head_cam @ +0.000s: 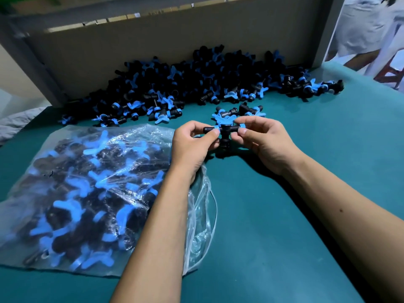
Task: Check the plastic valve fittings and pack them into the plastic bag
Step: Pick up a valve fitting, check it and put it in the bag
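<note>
Fingers of the left hand (193, 143) and right hand (265, 142) curl narrowly, thumb and forefinger of each pinching opposite ends of one black-and-blue valve fitting (225, 131) held just above the green table (284, 237). One clear plastic bag (72, 193), part-filled with fittings too many to count, lies left of the hands; an uncounted pile (196, 82) rests against a cardboard wall (153, 38). No writing is legible.

A teal table (306, 149) carries an upright brown cardboard sheet (153, 44) along its far edge, with a person in white clothing (371, 29) beyond the table's far right corner.
</note>
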A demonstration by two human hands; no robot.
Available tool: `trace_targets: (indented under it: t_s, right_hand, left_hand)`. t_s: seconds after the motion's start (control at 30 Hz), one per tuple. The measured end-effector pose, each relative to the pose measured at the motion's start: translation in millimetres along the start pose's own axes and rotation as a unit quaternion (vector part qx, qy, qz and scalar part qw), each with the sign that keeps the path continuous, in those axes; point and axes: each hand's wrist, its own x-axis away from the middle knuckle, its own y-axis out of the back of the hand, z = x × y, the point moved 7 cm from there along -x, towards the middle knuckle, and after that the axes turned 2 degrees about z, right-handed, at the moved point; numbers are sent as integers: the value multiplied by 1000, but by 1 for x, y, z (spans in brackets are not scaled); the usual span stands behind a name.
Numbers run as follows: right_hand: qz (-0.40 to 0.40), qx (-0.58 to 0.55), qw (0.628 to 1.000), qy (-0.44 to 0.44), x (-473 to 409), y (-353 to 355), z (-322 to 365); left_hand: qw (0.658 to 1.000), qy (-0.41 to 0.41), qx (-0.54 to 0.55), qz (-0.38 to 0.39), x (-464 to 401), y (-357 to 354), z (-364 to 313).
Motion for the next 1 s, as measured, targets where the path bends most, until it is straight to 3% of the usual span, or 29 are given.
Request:
trace_targets:
  t_s: [0.13,0.33,0.6,0.8,1.0]
  right_hand:
    - [-6,84,996,25,2,-2,4]
    - [-11,112,993,28,3,-1,5]
    - [-102,-1,995,15,1,13,3]
    - [-37,156,986,35,3,-2,4]
    - [-38,124,991,41,2,0,4]
  left_hand:
    - [999,-3,16,28,2,-1,0]
    - [999,-21,-8,46,2,-1,0]
    - [999,9,48,-4,-6,9,6]
    - [998,3,1,58,-1,-5,5]
    - [997,-17,-28,65,0,-4,1]
